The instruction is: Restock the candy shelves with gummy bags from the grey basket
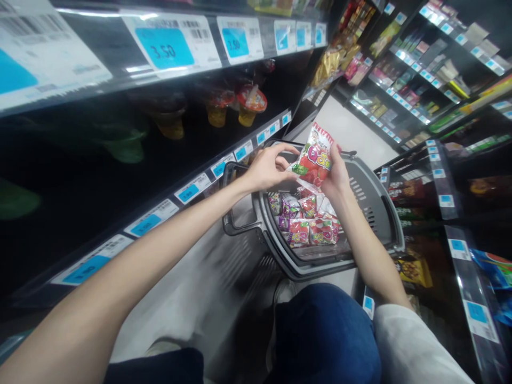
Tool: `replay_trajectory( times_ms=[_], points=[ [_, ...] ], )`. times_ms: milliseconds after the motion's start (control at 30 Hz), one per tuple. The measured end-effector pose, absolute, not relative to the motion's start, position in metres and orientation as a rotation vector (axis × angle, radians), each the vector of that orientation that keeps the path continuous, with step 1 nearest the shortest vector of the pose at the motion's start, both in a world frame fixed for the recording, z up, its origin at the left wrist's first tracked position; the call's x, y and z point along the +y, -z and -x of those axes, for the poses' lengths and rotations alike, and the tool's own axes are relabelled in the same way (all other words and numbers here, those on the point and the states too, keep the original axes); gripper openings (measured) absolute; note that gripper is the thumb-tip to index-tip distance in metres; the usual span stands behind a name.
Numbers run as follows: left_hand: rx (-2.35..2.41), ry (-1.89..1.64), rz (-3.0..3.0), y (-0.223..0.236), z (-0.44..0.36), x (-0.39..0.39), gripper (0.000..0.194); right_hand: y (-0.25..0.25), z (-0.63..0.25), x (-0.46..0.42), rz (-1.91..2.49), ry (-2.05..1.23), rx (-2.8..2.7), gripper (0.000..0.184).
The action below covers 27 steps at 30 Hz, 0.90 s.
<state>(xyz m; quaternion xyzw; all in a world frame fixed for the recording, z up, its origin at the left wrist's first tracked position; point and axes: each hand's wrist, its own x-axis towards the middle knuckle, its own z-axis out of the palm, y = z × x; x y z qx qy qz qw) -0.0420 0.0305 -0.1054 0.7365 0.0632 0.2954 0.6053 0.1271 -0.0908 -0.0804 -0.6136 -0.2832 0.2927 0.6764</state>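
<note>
A red and white packet of QQ gummy candy (314,160), printed with strawberries, is held up over a grey shopping basket (384,213). My right hand (336,173) grips the packet along its right edge. At its lower left corner, my left hand (270,168) has thumb and curled fingers on the wrapper, seeming to pinch it. Inside the basket lies a heap of similar small candy packets (323,232), red and purple; my right hand and forearm hide part of the heap.
Dark shelves with blue price tags (164,47) run along the left, with several jelly cups (251,104) on one. On the right, another shelf holds snack bags (414,271). The basket's black handle (240,229) sticks out leftward. My knee (326,330) is close below the basket.
</note>
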Motion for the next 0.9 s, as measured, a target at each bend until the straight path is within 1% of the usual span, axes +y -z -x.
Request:
replay_trajectory(
  times_ms=[100, 200, 333, 467, 533, 633, 700, 900],
  points=[
    [0.143, -0.699, -1.697, 0.105, 0.042, 0.029, 0.056, 0.077, -0.121, -0.091, 1.372, -0.636, -0.645, 0.065],
    [0.189, -0.772, -1.665, 0.105, 0.041, 0.028, 0.051, 0.074, -0.119, -0.091, 1.340, -0.603, -0.668, 0.061],
    [0.258, -0.851, -1.536, 0.106, 0.037, 0.029, 0.047, 0.072, -0.118, -0.091, 1.328, -0.538, -0.726, 0.059],
    [0.266, -0.830, -1.478, 0.107, 0.035, 0.030, 0.046, 0.071, -0.116, -0.091, 1.349, -0.485, -0.731, 0.058],
    [0.232, -0.781, -1.514, 0.107, 0.036, 0.030, 0.050, 0.070, -0.116, -0.091, 1.334, -0.485, -0.712, 0.059],
    [0.172, -0.692, -1.627, 0.107, 0.038, 0.029, 0.065, 0.071, -0.115, -0.091, 1.314, -0.510, -0.716, 0.060],
    [0.166, -0.668, -1.710, 0.106, 0.040, 0.028, 0.072, 0.072, -0.115, -0.091, 1.338, -0.515, -0.730, 0.060],
    [0.219, -0.719, -1.765, 0.106, 0.041, 0.029, 0.069, 0.074, -0.114, -0.091, 1.334, -0.527, -0.751, 0.057]
  ],
)
